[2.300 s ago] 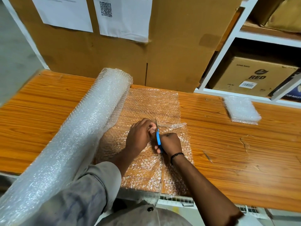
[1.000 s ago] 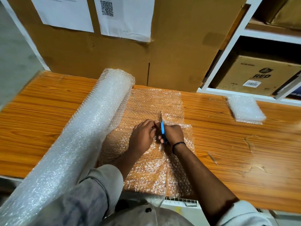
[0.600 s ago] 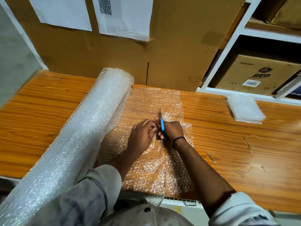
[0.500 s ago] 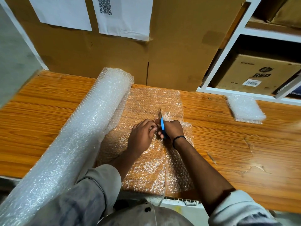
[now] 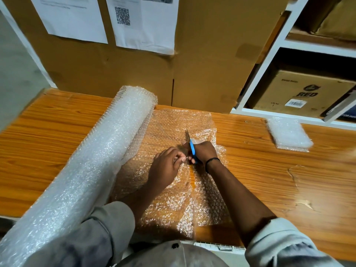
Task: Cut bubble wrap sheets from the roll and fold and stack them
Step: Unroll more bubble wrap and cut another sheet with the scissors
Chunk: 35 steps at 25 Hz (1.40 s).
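Observation:
A thick bubble wrap roll (image 5: pixel 92 170) lies slantwise on the wooden table (image 5: pixel 269 180), its loose sheet (image 5: pixel 173 128) spread flat to the right. My right hand (image 5: pixel 204 153) grips blue-handled scissors (image 5: pixel 190 145), whose blades point away from me into the sheet. A cut runs through the sheet from the near edge up to the scissors. My left hand (image 5: pixel 167 166) pinches the wrap just left of the cut line. A stack of folded bubble wrap (image 5: pixel 289 134) lies at the far right of the table.
Large cardboard boxes (image 5: pixel 192 54) with printed sheets taped on them stand against the table's back edge. A white shelf unit (image 5: pixel 269 54) at the right holds more boxes. Bare tabletop lies between the sheet and the folded stack.
The scissors and my right hand have moved away from me along the sheet, lengthening the cut. My left hand has followed, staying beside the blades.

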Tool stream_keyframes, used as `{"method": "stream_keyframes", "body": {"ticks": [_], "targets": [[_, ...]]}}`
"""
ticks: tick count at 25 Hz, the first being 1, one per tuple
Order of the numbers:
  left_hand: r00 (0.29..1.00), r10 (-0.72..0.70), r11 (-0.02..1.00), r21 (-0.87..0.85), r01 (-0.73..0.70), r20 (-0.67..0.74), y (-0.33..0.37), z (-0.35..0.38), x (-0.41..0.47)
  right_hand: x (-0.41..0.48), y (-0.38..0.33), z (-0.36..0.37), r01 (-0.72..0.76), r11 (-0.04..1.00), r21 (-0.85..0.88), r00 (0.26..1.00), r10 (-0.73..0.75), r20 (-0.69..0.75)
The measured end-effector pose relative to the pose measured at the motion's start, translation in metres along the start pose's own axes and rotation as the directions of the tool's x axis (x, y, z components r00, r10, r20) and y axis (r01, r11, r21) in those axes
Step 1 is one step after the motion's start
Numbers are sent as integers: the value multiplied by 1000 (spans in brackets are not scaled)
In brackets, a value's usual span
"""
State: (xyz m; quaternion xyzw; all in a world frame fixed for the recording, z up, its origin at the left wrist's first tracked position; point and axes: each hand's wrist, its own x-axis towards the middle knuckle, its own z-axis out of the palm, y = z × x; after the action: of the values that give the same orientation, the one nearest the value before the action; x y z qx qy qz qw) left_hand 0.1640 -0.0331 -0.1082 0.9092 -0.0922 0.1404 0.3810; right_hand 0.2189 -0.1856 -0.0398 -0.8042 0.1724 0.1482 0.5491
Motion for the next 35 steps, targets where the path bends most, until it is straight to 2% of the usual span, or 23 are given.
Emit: {"method": "stream_keyframes", "body": {"ticks": [5, 9, 13, 20, 25, 32, 35], "targets": [[985, -162, 973, -159, 169, 55, 1, -9, 29, -7, -2, -9, -7, 1000, 29, 999, 6, 34], [994, -109, 993, 48, 109, -1, -6, -11, 80, -8, -3, -9, -38, 991, 126, 998, 31, 55], [989, -124, 967, 234, 102, 82, -20, 5, 108, -2, -6, -12, -83, 990, 110, 995, 76, 70], [995, -94, 972, 215, 97, -20, -30, 17, 112, 2, -12, -12, -107, 988, 108, 984, 90, 156], [995, -90, 983, 158, 96, -44, -29, 15, 111, 9, -18, -1, -69, 988, 135, 994, 57, 92], [995, -84, 992, 93, 89, -61, -30, 13, 110, 20, -19, 6, -7, 1000, -15, 1000, 7, -28], [995, -83, 993, 82, 87, -55, -30, 13, 110, 23, -22, 8, -17, 1000, 8, 999, 17, -44]]}}
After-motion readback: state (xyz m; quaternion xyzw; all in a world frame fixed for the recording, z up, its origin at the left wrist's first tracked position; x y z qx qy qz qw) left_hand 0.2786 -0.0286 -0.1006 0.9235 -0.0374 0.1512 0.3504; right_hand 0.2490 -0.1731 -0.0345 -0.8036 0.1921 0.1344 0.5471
